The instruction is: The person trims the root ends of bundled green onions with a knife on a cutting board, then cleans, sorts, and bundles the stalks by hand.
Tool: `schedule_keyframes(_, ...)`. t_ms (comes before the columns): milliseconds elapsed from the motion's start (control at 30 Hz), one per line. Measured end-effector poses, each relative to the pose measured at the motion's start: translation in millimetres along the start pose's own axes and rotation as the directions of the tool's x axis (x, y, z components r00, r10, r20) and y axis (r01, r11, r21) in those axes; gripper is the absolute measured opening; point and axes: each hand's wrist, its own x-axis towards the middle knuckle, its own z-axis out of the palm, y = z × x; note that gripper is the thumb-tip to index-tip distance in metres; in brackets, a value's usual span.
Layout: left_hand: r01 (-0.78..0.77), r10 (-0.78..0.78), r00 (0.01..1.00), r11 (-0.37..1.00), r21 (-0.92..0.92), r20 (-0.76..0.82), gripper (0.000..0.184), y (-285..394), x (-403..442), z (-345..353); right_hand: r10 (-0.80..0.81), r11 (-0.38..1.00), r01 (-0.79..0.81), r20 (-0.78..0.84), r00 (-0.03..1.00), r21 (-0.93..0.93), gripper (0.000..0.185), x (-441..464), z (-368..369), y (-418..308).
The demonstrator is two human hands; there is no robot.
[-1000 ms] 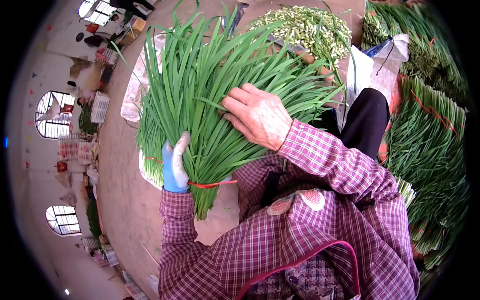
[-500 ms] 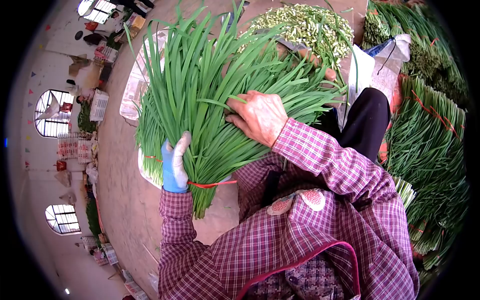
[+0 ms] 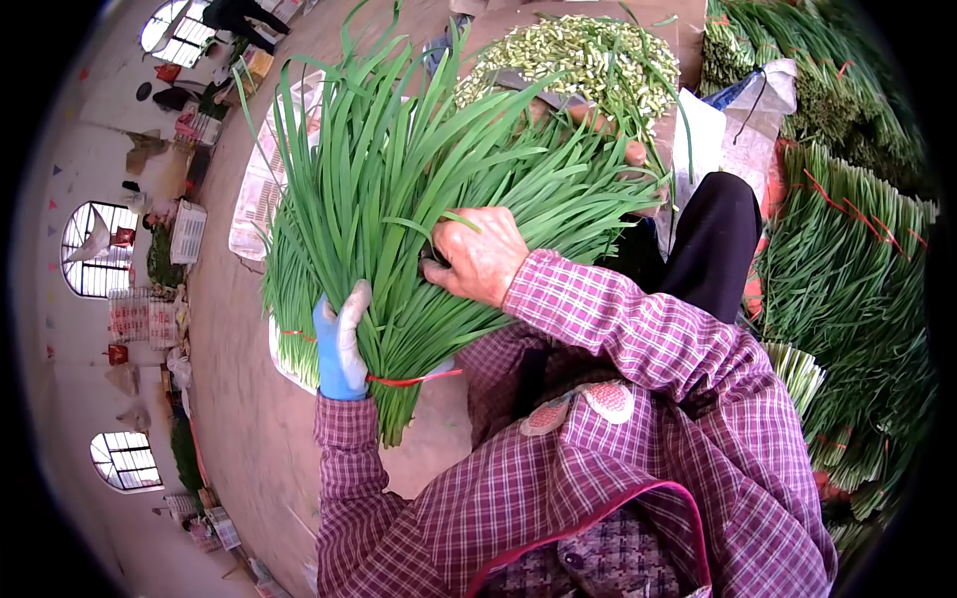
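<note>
A large bunch of garlic chives (image 3: 404, 309) fans out in front of me, leaves up and away, stem ends toward me. My left hand (image 3: 342, 344), in a blue and white glove, is closed around its lower left side. A red tie (image 3: 414, 379) circles the stems just below that hand. My bare right hand (image 3: 485, 254) has its fingers curled into the leaves on the right of the bunch; the fingertips are partly hidden among them. Another tied bunch (image 3: 297, 344) lies behind my left hand on something white.
Chopped pale stem ends (image 3: 578, 60) are heaped on a board ahead, beside a dark blade-like edge (image 3: 518, 82). Tied chive bunches (image 3: 847, 289) are stacked at right, beyond my knee (image 3: 716, 239). White crates (image 3: 187, 231) and a standing person (image 3: 244, 18) are far left.
My right hand has shifted slightly left and toward me, deeper among the leaves. My left hand keeps its hold on the bunch. The whole view has moved a little.
</note>
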Motion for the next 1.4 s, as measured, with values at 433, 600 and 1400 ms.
schedule_keyframes(433,0.009,-0.020,0.996,0.993,-0.115,-0.089,0.047,-16.4,7.2,-16.4,0.324,0.946,-0.278,-0.519,0.791,0.167,0.041,20.9,-105.7,95.8)
schedule_keyframes(600,0.160,-0.153,0.987,0.931,-0.328,0.046,0.046,-1.5,32.2,-20.7,-0.110,0.893,-0.124,-0.478,0.871,-0.433,0.054,1.9,-137.3,80.1)
schedule_keyframes(1400,0.135,0.226,0.748,0.869,-0.477,0.624,0.065,74.7,77.7,-44.3,-0.476,0.879,0.443,-0.287,0.832,-0.175,0.093,77.7,-123.3,-58.1)
